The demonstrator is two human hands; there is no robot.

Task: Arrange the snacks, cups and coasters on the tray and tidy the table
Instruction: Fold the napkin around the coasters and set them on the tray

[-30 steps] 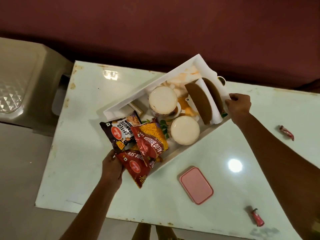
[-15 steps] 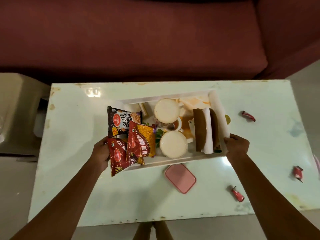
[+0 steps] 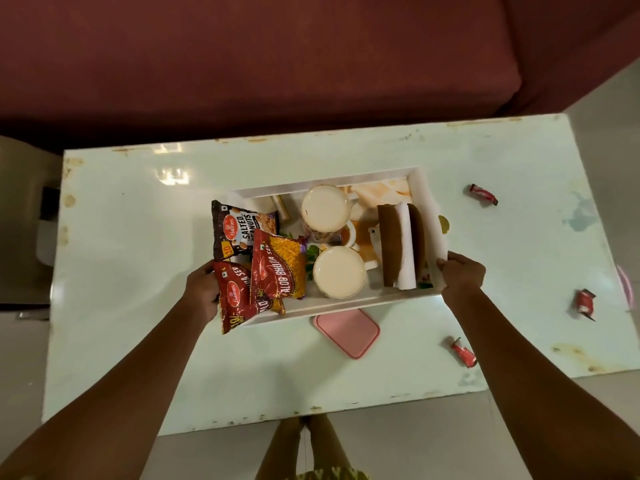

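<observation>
Your left hand [image 3: 202, 291] grips the left end of the white tray [image 3: 332, 301], with fingers curled around its edge next to the red snack bags. Your right hand [image 3: 462, 273] grips the right end, thumb on top and fingers wrapped over the rim. Both arms reach straight out from you, one on each side. The tray sits in the middle of the table [image 3: 138, 244], long side toward you. Inside it, on the left, three shiny snack bags lean on each other: a dark peanuts bag [image 3: 239, 228] at the back, a red and yellow bhujia bag [image 3: 278, 263] in front of it, and a red bag [image 3: 237, 299] hanging over the near left corner by your left hand. In the middle two round cups [image 3: 325, 207] with pale tops stand one behind the other, the near cup [image 3: 339, 271] just beside the bhujia bag. On the right, two brown round coasters [image 3: 389, 247] stand on edge in a white holder. A flat pink lid [image 3: 348, 332] with round corners lies on the table, touching the tray's near side. Three small red wrappers lie well apart on the right of the table: one far [image 3: 483, 194], one by the right edge [image 3: 584, 303], one near [image 3: 462, 353] your right arm. The table top is pale, smooth and shiny, with chipped, rusty-looking edges. A dark red sofa [image 3: 277, 64] is behind it.
</observation>
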